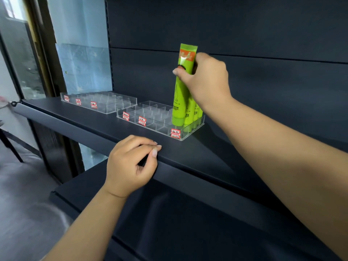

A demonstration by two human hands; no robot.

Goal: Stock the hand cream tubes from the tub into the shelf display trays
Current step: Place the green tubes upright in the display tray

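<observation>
While the right hand (203,76) pinches the green hand cream tube (181,91) near its crimped top, cap down, it holds the tube upright over the rightmost lane of the nearer clear acrylic tray (160,127), presumably so it seats beside the tubes already standing (195,112) behind it. Left hand (131,164) holds nothing; its loosely curled fingers rest on the dark shelf's front edge (188,162), likely for steadying. Farther tray (99,102) holds no tubes; the tub is not in view.

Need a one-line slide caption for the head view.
Right hand sets a green tube upright into the clear tray beside other tubes; left hand rests on the shelf edge.
</observation>
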